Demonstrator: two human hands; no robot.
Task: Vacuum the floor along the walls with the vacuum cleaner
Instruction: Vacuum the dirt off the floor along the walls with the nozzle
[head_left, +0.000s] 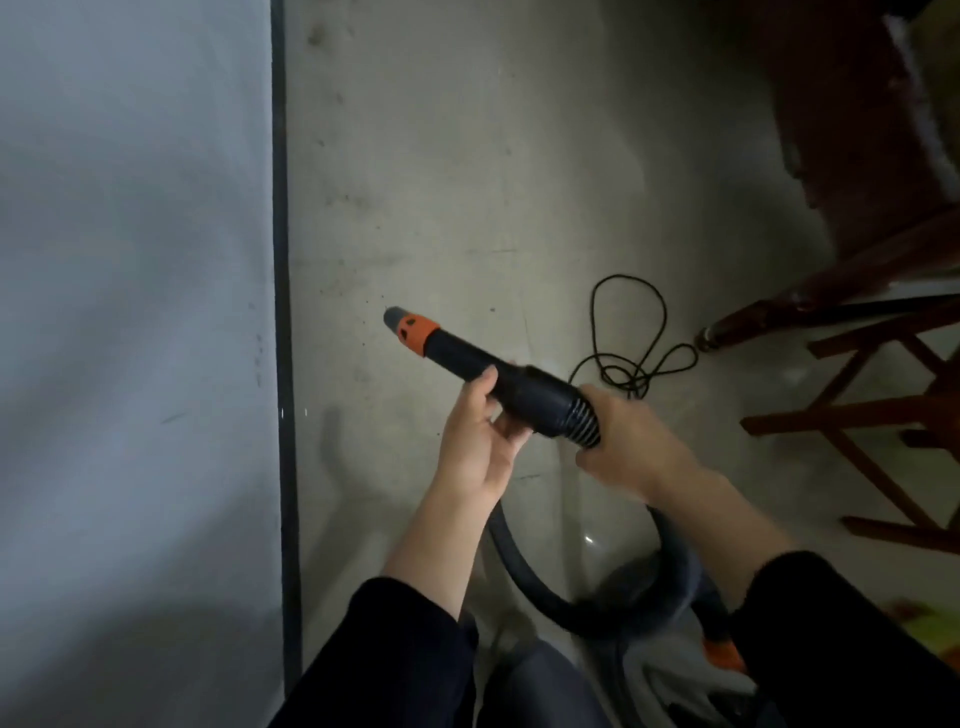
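1. Head view: the vacuum wand, black with an orange collar, is held above the floor, its tip aimed toward the dark baseboard.
2. The left hand grips the wand from below.
3. The right hand clasps the ribbed hose at the wand joint.
4. The power cord lies looped on the floor near a wooden chair.

single view here, head-worn, wide-angle, tipped steeply down over the floor, close above the left hand and right hand, wall at left.
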